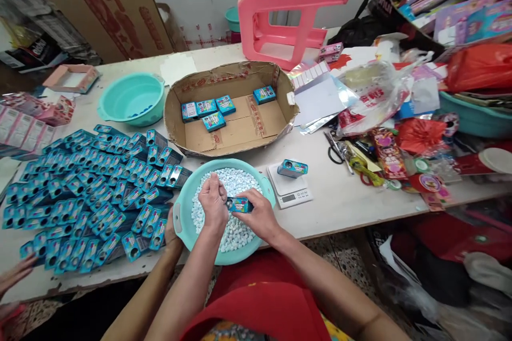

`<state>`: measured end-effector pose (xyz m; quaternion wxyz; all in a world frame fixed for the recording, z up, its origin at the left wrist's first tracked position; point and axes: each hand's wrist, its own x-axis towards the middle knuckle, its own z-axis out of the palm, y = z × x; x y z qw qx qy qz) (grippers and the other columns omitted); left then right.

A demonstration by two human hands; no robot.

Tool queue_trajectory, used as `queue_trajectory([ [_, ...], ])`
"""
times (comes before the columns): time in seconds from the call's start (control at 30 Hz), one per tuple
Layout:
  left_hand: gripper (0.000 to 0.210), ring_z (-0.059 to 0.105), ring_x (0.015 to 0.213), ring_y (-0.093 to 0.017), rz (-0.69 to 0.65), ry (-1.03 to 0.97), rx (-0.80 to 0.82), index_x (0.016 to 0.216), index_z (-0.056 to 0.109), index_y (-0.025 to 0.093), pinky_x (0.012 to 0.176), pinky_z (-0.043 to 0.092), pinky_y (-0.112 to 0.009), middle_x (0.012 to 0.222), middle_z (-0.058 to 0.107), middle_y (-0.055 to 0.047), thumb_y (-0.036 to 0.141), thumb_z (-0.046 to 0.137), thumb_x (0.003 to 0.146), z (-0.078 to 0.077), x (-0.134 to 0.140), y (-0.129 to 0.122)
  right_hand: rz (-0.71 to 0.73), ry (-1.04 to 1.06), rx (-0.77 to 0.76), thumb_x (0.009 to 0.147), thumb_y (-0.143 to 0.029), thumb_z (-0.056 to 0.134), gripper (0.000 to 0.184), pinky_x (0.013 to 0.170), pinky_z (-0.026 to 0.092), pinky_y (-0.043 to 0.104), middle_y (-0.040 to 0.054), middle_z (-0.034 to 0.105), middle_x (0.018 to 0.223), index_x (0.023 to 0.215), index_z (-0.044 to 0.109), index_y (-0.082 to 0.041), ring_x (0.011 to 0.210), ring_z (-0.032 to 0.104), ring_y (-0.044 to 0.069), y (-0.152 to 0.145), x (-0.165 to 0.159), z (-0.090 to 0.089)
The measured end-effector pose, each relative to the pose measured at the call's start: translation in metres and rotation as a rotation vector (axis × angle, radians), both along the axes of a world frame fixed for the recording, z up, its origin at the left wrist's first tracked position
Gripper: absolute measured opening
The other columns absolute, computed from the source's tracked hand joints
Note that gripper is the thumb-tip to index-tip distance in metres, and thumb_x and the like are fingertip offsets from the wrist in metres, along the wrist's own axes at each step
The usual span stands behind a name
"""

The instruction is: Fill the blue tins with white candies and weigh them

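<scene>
One small blue box is held over a turquoise basin of pale, sweet-like pieces, pinched between the thumb and fingers of the right hand. The left hand is curled almost into a fist right beside the box's left end, above the same pieces; I cannot tell whether anything is inside it. Just right of the basin, another blue carton lies on a white scale. Behind the basin, a shallow cardboard tray contains five more cartons, four gathered at its left and one at its far right. Many blue packs stand crowded to the left, round holes showing in their tops. A co-worker's hand, partly hidden, is between those packs and the basin. Farther back are a second turquoise basin and a pink stool; scissors lie beyond the scale, to its right.
</scene>
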<state>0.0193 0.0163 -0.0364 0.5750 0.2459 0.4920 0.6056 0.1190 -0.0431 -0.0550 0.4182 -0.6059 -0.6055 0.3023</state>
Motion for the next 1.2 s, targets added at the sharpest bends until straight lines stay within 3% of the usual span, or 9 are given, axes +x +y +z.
queue_trajectory([
  [0.2,0.037,0.03,0.038,-0.005,-0.082,-0.077,-0.027,0.064,0.043,0.017,0.036,0.02,-0.017,0.049,0.035,0.007,0.047,0.062,0.076,0.004,-0.019,0.006,-0.03,0.139,-0.014,0.062,-0.022,0.08,0.036,0.078,0.046,0.03,0.0014,0.063,0.089,0.094,0.065,-0.022,0.086,0.059,0.018,-0.016,0.007,0.01],
  [0.3,0.036,0.03,0.04,-0.006,-0.136,0.055,-0.05,0.067,0.047,0.018,0.038,0.021,-0.018,0.049,0.036,0.006,0.05,0.058,0.078,-0.014,-0.029,0.011,-0.041,0.208,-0.012,0.062,-0.027,0.081,0.036,0.078,0.047,0.029,0.0018,0.062,0.09,0.094,0.066,-0.021,0.087,0.059,0.018,-0.033,0.017,0.022],
  [0.53,0.028,0.049,0.06,-0.015,-0.686,1.156,0.126,0.068,0.058,0.02,0.058,0.034,-0.025,0.061,0.055,-0.001,0.039,0.049,0.085,-0.086,-0.027,-0.011,-0.05,0.286,-0.106,0.061,-0.026,0.081,0.035,0.077,0.048,0.028,0.0015,0.061,0.09,0.093,0.066,-0.021,0.085,0.06,0.017,-0.07,0.056,0.034],
  [0.6,0.022,0.053,0.072,-0.02,-0.737,1.416,0.178,0.085,0.063,0.023,0.064,0.037,-0.028,0.076,0.061,-0.004,0.034,0.044,0.088,-0.087,-0.025,-0.02,-0.059,0.303,-0.125,0.062,-0.025,0.081,0.034,0.076,0.048,0.028,0.0015,0.061,0.09,0.093,0.066,-0.022,0.085,0.06,0.017,-0.078,0.073,0.033],
  [0.7,0.025,0.054,0.088,-0.026,-0.7,1.651,0.252,0.102,0.064,0.025,0.074,0.04,-0.035,0.096,0.062,-0.009,0.03,0.045,0.086,-0.071,-0.017,-0.026,-0.094,0.335,-0.127,0.064,-0.025,0.079,0.033,0.075,0.049,0.028,0.0018,0.061,0.09,0.094,0.065,-0.022,0.084,0.06,0.017,-0.089,0.105,0.029],
  [0.8,0.025,0.053,0.097,-0.028,-0.618,1.602,0.371,0.105,0.063,0.023,0.083,0.041,-0.038,0.103,0.06,-0.011,0.031,0.047,0.086,-0.047,0.012,-0.018,-0.176,0.345,-0.112,0.066,-0.025,0.077,0.03,0.075,0.05,0.029,0.0024,0.06,0.092,0.094,0.064,-0.022,0.085,0.06,0.018,-0.097,0.146,0.02],
  [0.9,0.036,0.051,0.107,-0.026,-0.624,1.401,0.539,0.12,0.053,0.024,0.09,0.04,-0.037,0.113,0.056,-0.01,0.03,0.051,0.085,-0.033,0.068,0.003,-0.324,0.287,-0.087,0.069,-0.029,0.074,0.03,0.078,0.049,0.032,0.0033,0.06,0.094,0.095,0.063,-0.021,0.088,0.059,0.019,-0.097,0.192,0.002],
  [1.07,0.049,0.05,0.109,-0.027,-0.837,1.241,0.627,0.123,0.05,0.022,0.092,0.04,-0.038,0.121,0.053,-0.011,0.024,0.063,0.075,-0.045,0.16,0.04,-0.521,0.23,-0.063,0.067,-0.039,0.073,0.039,0.078,0.049,0.037,0.0056,0.062,0.093,0.097,0.062,-0.017,0.086,0.059,0.021,-0.085,0.256,-0.035],
  [1.2,0.032,0.057,0.09,-0.024,-0.801,1.191,0.531,0.104,0.059,0.021,0.077,0.043,-0.032,0.097,0.06,-0.008,0.03,0.065,0.074,-0.049,0.174,0.042,-0.547,0.237,-0.038,0.066,-0.039,0.074,0.041,0.081,0.049,0.038,0.0059,0.062,0.094,0.098,0.061,-0.017,0.088,0.059,0.021,-0.074,0.275,-0.047],
])
